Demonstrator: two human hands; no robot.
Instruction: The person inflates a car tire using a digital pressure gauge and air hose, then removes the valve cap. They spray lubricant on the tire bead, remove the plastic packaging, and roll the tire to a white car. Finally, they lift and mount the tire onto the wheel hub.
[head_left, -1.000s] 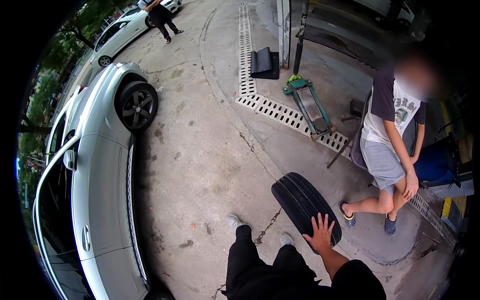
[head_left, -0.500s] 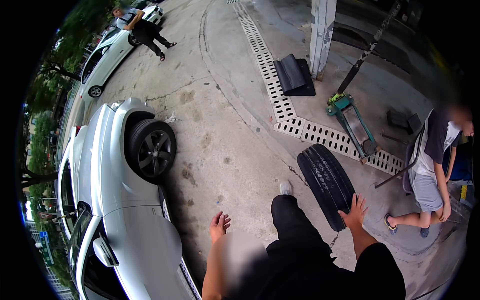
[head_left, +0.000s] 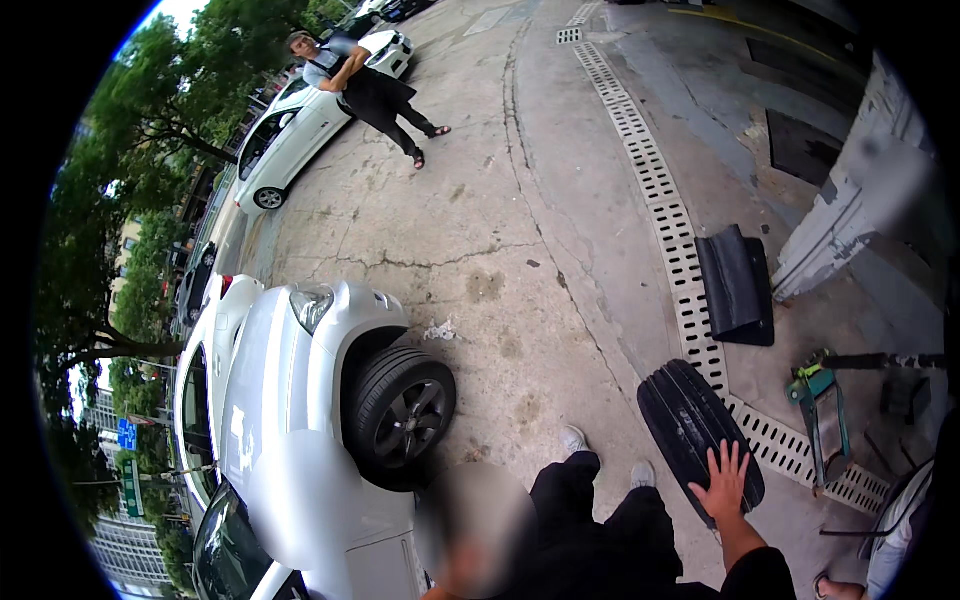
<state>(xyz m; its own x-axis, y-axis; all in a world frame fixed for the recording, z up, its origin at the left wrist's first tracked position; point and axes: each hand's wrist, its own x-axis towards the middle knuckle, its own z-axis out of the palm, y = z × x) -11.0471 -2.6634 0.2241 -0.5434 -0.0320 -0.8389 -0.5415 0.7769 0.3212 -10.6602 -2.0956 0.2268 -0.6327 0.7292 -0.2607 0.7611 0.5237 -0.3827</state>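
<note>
My right hand [head_left: 722, 482] lies with fingers spread on the near end of a black tyre [head_left: 690, 415]. The tyre stands on its tread on the concrete, to the right of my feet, its tread facing up. Low in the view, my left hand [head_left: 462, 568] is mostly lost in a blurred patch, so its fingers cannot be made out. It is nearest to the silver car [head_left: 345, 340] on my left, whose front wheel [head_left: 405, 415] is turned outward.
A slotted drain cover [head_left: 650, 165] runs along the floor beyond the tyre. Beside it lie a black folded pad [head_left: 735, 285] and a green floor jack [head_left: 828, 425]. A person [head_left: 375, 95] stands by a white car [head_left: 290, 140]; another sits at the lower right, partly cut off.
My view has swung left and up. My right hand stays on the tyre, and my left hand has dropped into the blurred patch. My second shoe has come into view.
</note>
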